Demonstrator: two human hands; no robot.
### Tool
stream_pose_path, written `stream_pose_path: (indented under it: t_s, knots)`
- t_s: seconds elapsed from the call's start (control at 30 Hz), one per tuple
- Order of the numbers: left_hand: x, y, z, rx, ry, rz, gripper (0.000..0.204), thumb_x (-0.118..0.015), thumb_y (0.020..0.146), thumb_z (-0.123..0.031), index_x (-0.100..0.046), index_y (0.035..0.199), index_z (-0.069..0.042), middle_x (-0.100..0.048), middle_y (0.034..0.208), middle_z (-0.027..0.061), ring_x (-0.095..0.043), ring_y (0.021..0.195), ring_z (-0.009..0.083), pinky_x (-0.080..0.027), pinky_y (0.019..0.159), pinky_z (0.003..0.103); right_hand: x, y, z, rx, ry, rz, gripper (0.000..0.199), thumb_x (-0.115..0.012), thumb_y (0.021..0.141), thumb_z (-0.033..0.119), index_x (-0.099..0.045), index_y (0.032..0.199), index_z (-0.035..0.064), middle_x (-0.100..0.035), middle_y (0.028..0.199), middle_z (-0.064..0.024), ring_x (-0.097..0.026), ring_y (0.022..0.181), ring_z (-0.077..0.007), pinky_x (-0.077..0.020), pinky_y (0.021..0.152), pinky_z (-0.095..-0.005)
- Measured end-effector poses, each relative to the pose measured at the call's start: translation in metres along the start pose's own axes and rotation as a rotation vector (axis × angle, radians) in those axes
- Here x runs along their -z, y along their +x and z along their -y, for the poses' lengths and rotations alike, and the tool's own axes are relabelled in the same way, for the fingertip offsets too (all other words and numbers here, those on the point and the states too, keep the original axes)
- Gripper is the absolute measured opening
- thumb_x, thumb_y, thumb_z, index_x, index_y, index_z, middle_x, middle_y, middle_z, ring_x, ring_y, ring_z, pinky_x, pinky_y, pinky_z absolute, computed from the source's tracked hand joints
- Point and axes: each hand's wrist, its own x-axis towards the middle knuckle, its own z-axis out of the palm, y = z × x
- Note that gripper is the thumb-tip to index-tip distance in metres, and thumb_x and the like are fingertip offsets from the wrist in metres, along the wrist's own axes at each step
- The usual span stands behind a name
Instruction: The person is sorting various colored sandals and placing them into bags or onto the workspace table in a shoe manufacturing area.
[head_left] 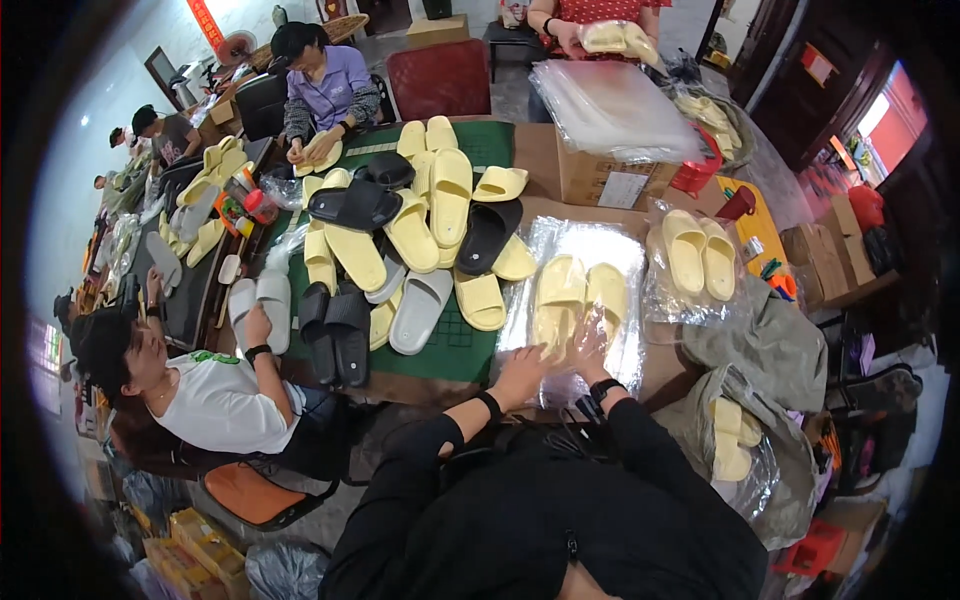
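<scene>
Fingers spread, the right hand (589, 350) overlaps the near end of the yellow slippers (558, 288); the left hand (521, 374), grip unclear, lies beside.

Two pale yellow slippers (561, 285) lie side by side atop clear plastic sheeting (629, 352).

You can't read any text from here. Red wall banner (204, 25), left of you: gold characters. Cardboard carton (580, 181) ahead: white label (621, 188), print too small. Dark door (797, 118), right: red-and-white notice (818, 65), illegible. Grey slide (421, 310): tiny insole mark, unreadable.
</scene>
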Motion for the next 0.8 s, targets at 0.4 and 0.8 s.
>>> stream_pose_path:
  t_s: [0.4, 0.8]
  knots:
    - [-0.016, -0.025, 0.035, 0.264, 0.034, 0.068, 0.029, -0.050, 0.075, -0.010, -0.048, 0.103, -0.008, -0.058, 0.080, 0.0147, -0.057, 0.076, 0.0308, -0.045, 0.066, 0.041, 0.050, -0.106, -0.037, -0.189, 0.369, -0.038, 0.026, -0.054, 0.078, 0.016, -0.055, 0.098, -0.0004, -0.051, 0.107, -0.0208, -0.047, 0.102, -0.0363, -0.0397, 0.087, -0.0401]
    - [-0.016, -0.044, 0.036, 0.577, -0.563, 0.073, 0.034, -0.053, 0.078, -0.006, -0.046, 0.111, -0.009, -0.056, 0.065, 0.0181, -0.057, 0.061, 0.0328, -0.043, 0.056, 0.039, 0.094, -0.126, -0.039, -0.146, 0.052, -0.397, 0.037, -0.071, 0.068, 0.021, -0.050, 0.094, 0.0048, -0.048, 0.067, -0.0090, -0.049, 0.068, -0.0285, -0.0423, 0.063, -0.0360]
